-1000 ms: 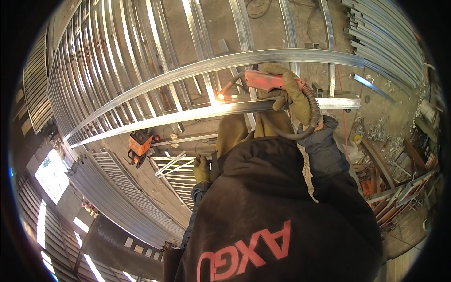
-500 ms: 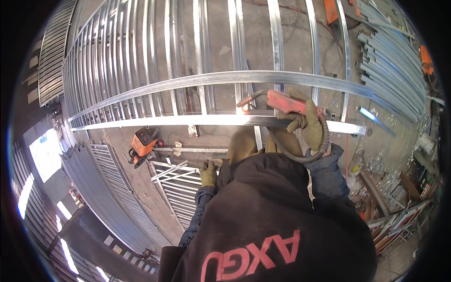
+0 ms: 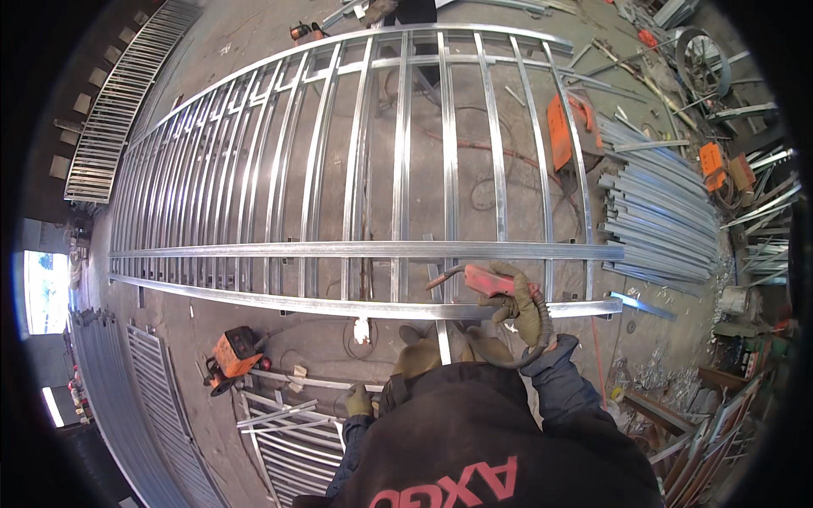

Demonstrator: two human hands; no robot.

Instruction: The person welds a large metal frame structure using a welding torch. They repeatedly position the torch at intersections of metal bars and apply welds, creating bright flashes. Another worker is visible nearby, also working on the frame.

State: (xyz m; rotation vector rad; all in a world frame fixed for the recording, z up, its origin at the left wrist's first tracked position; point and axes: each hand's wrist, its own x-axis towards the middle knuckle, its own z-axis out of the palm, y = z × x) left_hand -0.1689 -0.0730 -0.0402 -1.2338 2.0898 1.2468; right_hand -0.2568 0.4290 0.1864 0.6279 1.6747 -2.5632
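My gloved right hand is wrapped round the red handle of a welding torch. The torch's bent neck points left, over the gap between two long rails of a galvanized metal frame, the near rail and the inner rail. Whether its nozzle touches the metal I cannot tell. From the handle a thick cable curves down by my right wrist. My gloved left hand is closed low beside my left knee, away from the frame; anything inside it is hidden.
Many crossbars join the frame's rails. An orange machine stands at left, near a smaller barred panel. At right lie stacked metal tubes, another orange machine and scrap. A person stands beyond the frame.
The view has tilted up, bringing in the frame's far side and the other person. A bright orange glow near the torch nozzle is gone. Both hands keep much the same pose.
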